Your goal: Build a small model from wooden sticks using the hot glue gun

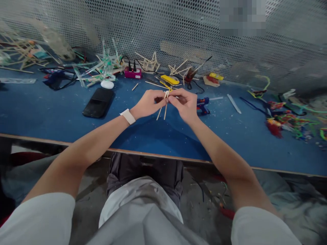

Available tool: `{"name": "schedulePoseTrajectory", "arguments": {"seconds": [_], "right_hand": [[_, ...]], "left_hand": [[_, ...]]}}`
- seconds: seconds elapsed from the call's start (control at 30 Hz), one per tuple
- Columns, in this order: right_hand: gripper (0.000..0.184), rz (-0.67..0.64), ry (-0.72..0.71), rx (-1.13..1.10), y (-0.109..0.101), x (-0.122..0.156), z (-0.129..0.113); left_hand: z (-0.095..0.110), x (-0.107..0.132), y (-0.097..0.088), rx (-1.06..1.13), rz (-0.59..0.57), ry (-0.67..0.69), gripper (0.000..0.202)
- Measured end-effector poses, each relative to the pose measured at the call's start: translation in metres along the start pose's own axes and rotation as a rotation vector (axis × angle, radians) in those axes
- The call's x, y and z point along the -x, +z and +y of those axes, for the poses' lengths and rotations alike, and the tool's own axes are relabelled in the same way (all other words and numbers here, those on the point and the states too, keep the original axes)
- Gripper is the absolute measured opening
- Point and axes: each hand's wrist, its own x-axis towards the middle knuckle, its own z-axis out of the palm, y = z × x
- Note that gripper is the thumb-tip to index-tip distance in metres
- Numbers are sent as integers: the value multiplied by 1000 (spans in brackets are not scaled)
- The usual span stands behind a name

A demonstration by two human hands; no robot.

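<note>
My left hand [148,103] and my right hand [186,104] meet above the middle of the blue table. Both are closed in a pinch on thin wooden sticks [165,112], whose lower ends splay slightly towards me. A small whitish piece [167,93] shows at the top, between my fingertips; I cannot tell what it is. Just beyond my fingers lies a yellow-handled tool [170,80], its kind unclear. A blue glue gun [203,106] rests on the table right beside my right hand, partly hidden by it.
Left of my hands lie a black phone [98,102] and a white oval case [107,84]. A magenta power block [133,72] with plugged-in cables stands behind. Stick frames [150,63] line the perforated metal panel [143,30]. Colourful scraps [286,119] cover the right side.
</note>
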Motion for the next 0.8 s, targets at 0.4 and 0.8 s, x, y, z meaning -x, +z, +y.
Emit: {"name": "schedulePoseTrajectory", "arguments": {"seconds": [0.4,0.8], "right_hand": [[43,78,-68,44,2,15,-16],[52,103,-59,104,7,16,-14]], "left_hand": [[11,6,6,81,73,8,32],[6,8,5,21,41,34,38]]}}
